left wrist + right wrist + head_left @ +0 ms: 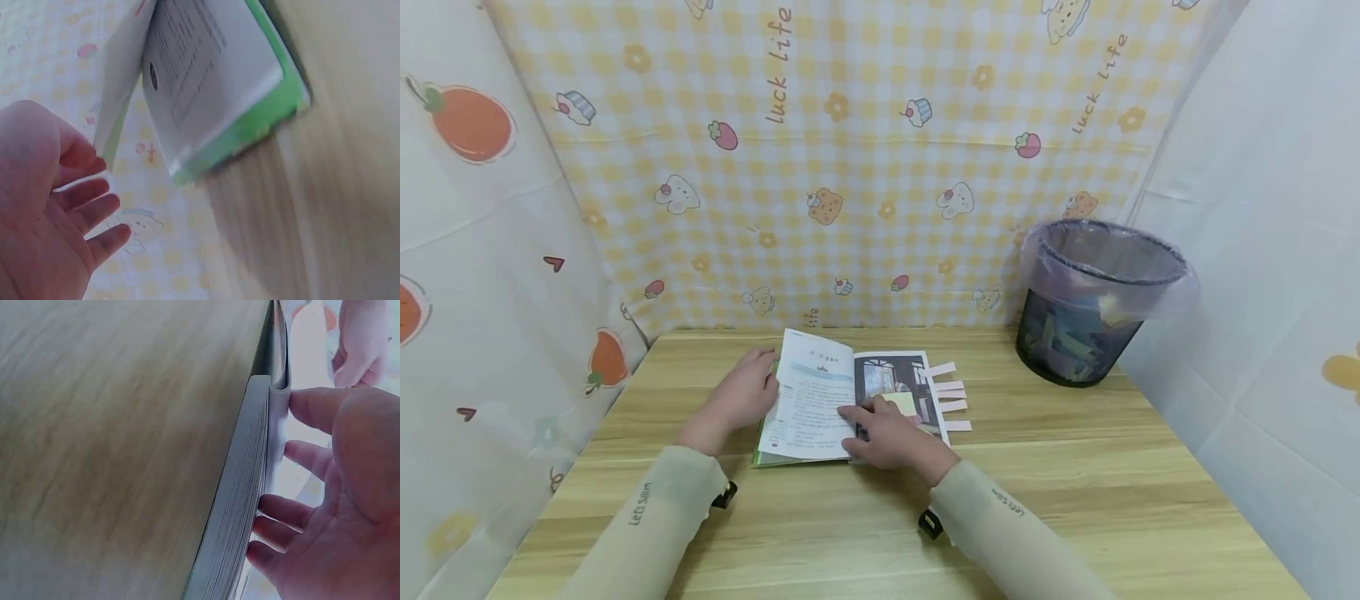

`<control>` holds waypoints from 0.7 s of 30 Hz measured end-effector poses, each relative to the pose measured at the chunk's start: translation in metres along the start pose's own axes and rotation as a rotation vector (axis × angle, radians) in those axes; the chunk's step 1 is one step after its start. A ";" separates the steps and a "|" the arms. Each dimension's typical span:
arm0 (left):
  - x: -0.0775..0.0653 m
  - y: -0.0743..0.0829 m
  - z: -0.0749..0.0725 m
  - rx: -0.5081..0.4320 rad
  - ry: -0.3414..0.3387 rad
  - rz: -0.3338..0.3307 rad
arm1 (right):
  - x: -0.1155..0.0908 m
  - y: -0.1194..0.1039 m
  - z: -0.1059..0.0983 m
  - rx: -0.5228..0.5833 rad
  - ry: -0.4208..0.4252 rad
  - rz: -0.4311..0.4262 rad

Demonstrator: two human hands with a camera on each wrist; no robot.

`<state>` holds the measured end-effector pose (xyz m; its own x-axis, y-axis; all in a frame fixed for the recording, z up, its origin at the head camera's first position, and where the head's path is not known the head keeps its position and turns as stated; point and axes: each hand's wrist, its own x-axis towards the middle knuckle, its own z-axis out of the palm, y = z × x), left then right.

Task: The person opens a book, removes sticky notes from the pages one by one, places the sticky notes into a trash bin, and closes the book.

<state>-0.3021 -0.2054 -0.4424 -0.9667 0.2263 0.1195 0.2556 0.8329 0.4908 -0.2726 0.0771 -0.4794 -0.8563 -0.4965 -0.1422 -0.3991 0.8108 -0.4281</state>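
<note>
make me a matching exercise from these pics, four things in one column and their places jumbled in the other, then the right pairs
Things
1. narrow pale pink paper tabs
2. dark round bin with purple plastic liner
3. square pale yellow paper note
4. person's left hand

Places
A. on the dark picture page
B. at the left edge of the open, green-edged paper book
C. sticking out past the book's right edge
D. far right part of the light wooden table

Pairs
1-C, 2-D, 3-A, 4-B

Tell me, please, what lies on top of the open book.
On the open book are the right hand and a pale yellow slip; what the hand covers cannot be seen.
</note>
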 end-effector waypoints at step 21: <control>0.008 0.046 0.055 0.037 -0.333 0.210 | -0.001 -0.005 0.001 -0.060 0.021 -0.036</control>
<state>-0.2978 -0.1376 -0.4665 -0.8384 0.5398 -0.0755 0.4532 0.7673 0.4537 -0.2690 0.0731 -0.4783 -0.8475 -0.5196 -0.1089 -0.4479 0.8099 -0.3787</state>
